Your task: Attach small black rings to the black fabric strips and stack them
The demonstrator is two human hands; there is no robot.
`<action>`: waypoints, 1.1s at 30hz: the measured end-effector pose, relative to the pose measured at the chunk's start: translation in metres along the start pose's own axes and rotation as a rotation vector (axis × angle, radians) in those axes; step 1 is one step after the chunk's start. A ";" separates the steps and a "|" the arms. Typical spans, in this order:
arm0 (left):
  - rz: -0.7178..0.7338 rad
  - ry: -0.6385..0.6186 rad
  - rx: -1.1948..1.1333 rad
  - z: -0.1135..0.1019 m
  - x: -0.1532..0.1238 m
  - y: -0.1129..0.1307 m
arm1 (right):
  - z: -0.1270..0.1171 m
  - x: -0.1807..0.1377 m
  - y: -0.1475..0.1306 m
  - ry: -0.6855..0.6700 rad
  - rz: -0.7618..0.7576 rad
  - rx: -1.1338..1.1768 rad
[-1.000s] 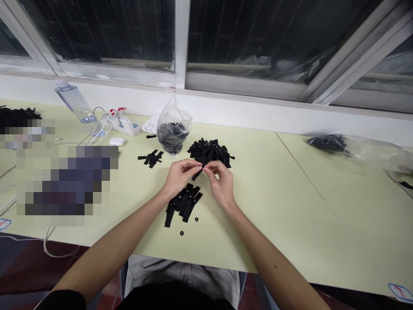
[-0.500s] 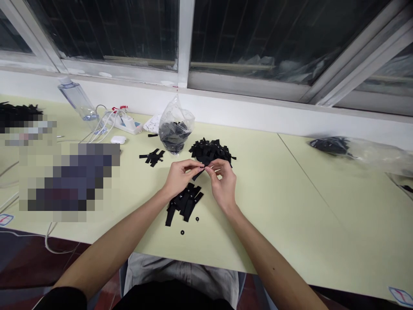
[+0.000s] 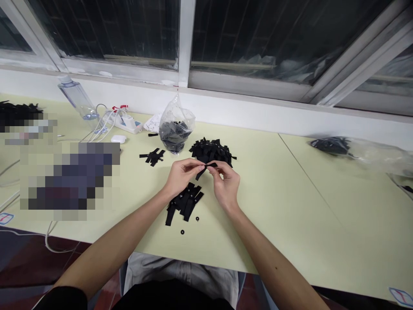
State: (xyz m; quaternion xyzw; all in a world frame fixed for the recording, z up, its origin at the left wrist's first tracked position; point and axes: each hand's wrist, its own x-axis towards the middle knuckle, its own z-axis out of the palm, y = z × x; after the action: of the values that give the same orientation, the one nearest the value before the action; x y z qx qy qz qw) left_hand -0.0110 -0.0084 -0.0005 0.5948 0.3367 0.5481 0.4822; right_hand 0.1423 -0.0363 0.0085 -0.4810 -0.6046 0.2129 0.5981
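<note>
Between my two hands is a short black fabric strip (image 3: 200,173), one end hanging down and the other pointing right. My left hand (image 3: 181,175) pinches it between thumb and fingertips. My right hand (image 3: 226,183) closes on it from the other side, thumb and index finger together. Just beyond my fingers lies a heap of black strips (image 3: 211,148). Closer to me is a smaller pile of black strips (image 3: 185,201) with small shiny fittings. Two small black rings (image 3: 197,218) rest on the table by that pile.
A clear plastic bag (image 3: 176,129) of black pieces stands by the wall, with a few loose strips (image 3: 152,157) left of it. Farther left are a white power strip (image 3: 129,125), a white case (image 3: 118,139) and a tilted bottle (image 3: 77,98). Another plastic bag (image 3: 364,148) lies right.
My right hand has shifted slightly right, away from the left. More of the black strip now shows between my fingertips, one end lying toward the right hand.
</note>
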 end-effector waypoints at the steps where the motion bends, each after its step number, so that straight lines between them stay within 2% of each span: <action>1: -0.002 0.007 -0.004 0.000 0.000 0.000 | -0.001 0.000 0.000 0.005 0.008 0.010; 8: -0.026 -0.001 -0.008 -0.003 0.002 -0.002 | -0.004 0.002 0.002 -0.032 0.050 0.080; 17: 0.075 -0.112 0.153 -0.004 0.001 -0.002 | -0.004 0.003 0.005 -0.055 0.028 -0.013; 22: 0.146 -0.135 0.244 -0.005 0.000 -0.001 | -0.005 0.003 0.006 -0.059 -0.051 -0.120; 28: 0.154 -0.155 0.289 -0.007 0.000 -0.002 | -0.004 0.002 0.008 -0.060 -0.171 -0.250; 33: 0.159 -0.154 0.311 -0.007 0.000 0.000 | -0.002 0.001 0.016 -0.009 -0.289 -0.411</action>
State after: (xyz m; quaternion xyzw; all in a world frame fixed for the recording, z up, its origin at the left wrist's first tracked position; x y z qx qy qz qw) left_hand -0.0178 -0.0071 -0.0010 0.7270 0.3314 0.4788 0.3638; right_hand 0.1496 -0.0287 -0.0042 -0.5002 -0.7002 0.0001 0.5094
